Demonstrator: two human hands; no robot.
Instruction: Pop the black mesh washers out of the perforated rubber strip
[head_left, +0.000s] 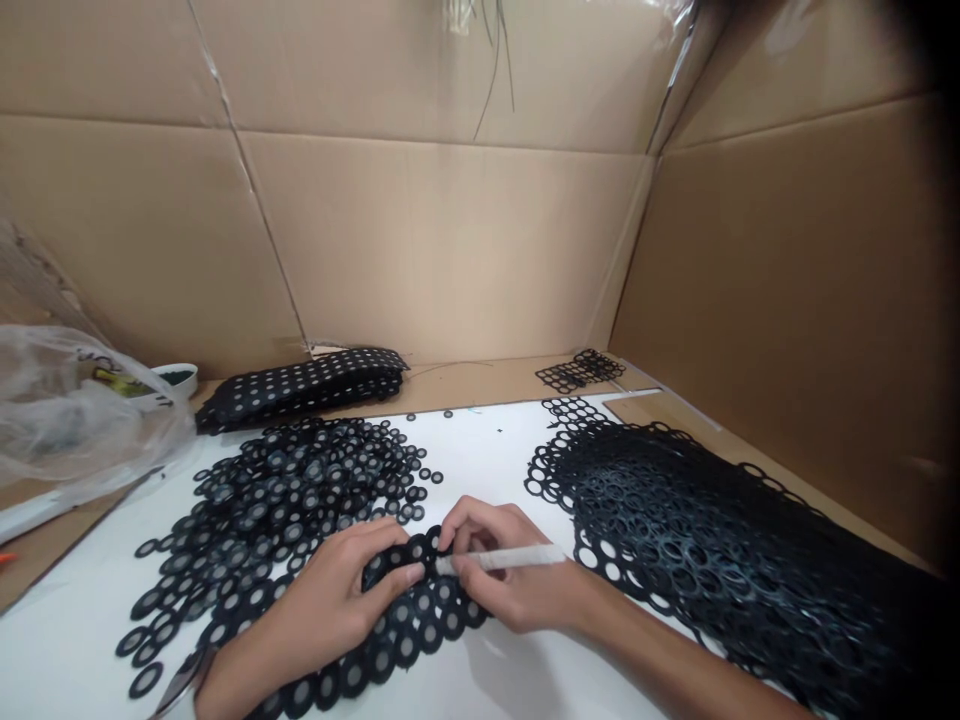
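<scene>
Several joined black discs with pale centres form a sheet [382, 655] under my hands. My left hand [341, 575] is closed on the sheet's upper part, thumb in front and fingers behind. In my right hand [510, 580] is a slim white pen-like tool [517, 556], its tip pointing left at the discs beside my left thumb. The right fingertips are also close against the sheet's edge; whether they pinch it is hidden. A heap of loose black discs [300, 480] lies just beyond my left hand.
To the right lies a big pile of black ring mesh [675, 520]. Folded dotted black material [307, 385] is at the back, near a white bowl [176, 380] and a clear plastic bag [82, 420]. Cardboard walls [450, 240] enclose the white work surface [480, 455].
</scene>
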